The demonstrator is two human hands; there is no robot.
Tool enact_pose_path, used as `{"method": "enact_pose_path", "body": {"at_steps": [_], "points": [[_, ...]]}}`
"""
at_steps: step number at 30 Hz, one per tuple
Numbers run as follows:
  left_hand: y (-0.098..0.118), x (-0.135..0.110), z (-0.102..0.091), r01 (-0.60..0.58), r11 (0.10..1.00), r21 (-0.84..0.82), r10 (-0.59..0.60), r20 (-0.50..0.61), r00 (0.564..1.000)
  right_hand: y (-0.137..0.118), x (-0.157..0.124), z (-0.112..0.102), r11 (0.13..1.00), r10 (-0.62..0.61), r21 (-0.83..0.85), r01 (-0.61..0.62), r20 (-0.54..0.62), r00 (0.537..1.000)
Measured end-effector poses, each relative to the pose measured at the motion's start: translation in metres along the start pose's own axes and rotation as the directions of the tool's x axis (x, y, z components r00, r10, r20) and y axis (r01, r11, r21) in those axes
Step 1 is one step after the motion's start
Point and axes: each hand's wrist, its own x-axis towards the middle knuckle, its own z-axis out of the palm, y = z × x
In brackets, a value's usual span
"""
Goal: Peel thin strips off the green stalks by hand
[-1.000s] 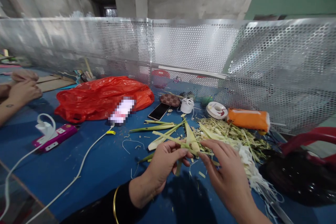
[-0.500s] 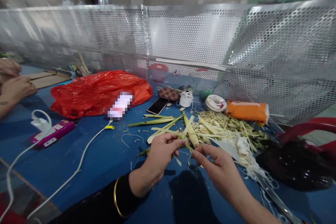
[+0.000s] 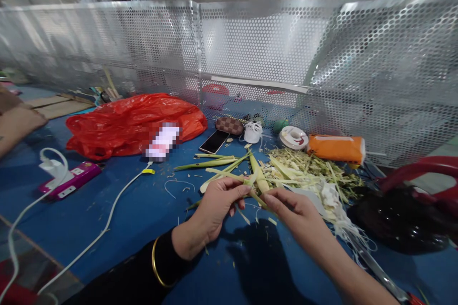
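Note:
My left hand (image 3: 218,207) pinches a pale green plant strip (image 3: 256,198) between thumb and fingers. The strip's other end runs into my right hand (image 3: 300,212), whose thumb and fingertips are closed on it. A pale flap of the strip sticks up by my left fingertips. Just beyond the hands lies a broad pale-yellow leaf sheath (image 3: 262,182). Long green leaf pieces (image 3: 211,164) rest to its left on the blue table (image 3: 136,238). Right of them spreads a heap of shredded plant bits (image 3: 307,167).
At the back stand a phone (image 3: 214,142), a checkered case (image 3: 229,126), a white string spool (image 3: 253,132), a tape roll (image 3: 293,137) and an orange pack (image 3: 336,149). A red plastic bag (image 3: 136,124), lit phone (image 3: 163,142) and power strip (image 3: 71,181) lie left; a black bag (image 3: 400,219) lies right.
My right hand has shifted slightly, and the pale flap by my left fingertips now bends differently. Both hands keep hold of the strip. The other person's hands at far left have moved a little.

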Motion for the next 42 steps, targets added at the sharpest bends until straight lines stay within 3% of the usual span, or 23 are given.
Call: {"method": "enact_pose_path", "body": {"at_steps": [3,6,9,14,22,32,37,42], "points": [[0.001,-0.004,0.001,0.069,0.996,0.057,-0.074,0.084,0.994,0.004,0.003,0.002,0.967,0.106,0.237,-0.092,-0.046,0.993],[-0.001,-0.007,0.002,0.115,0.988,0.105,-0.133,0.180,0.975,0.006,0.003,0.007,0.858,0.239,0.478,-0.188,-0.048,0.970],[-0.003,-0.007,0.001,0.151,0.984,0.097,-0.172,0.266,0.948,0.006,0.001,0.012,0.791,0.283,0.580,-0.192,-0.069,0.957],[-0.005,-0.006,0.002,0.157,0.986,0.057,-0.167,0.276,0.947,0.005,-0.001,0.017,0.843,0.235,0.520,-0.140,-0.122,0.964],[-0.007,-0.008,0.007,0.183,0.974,0.132,-0.200,0.133,0.971,0.008,0.000,0.023,0.907,0.187,0.409,-0.096,-0.188,0.964],[-0.002,-0.009,0.007,0.200,0.964,0.174,-0.232,0.190,0.954,0.017,-0.004,0.024,0.983,0.030,0.184,0.023,-0.281,0.959],[-0.005,-0.009,0.007,0.169,0.972,0.163,-0.205,0.237,0.950,0.015,-0.004,0.025,0.982,0.023,0.184,0.033,-0.292,0.956],[-0.008,-0.009,0.011,0.156,0.976,0.154,-0.184,0.188,0.965,0.011,-0.003,0.026,0.968,0.055,0.250,0.008,-0.244,0.968]]}}
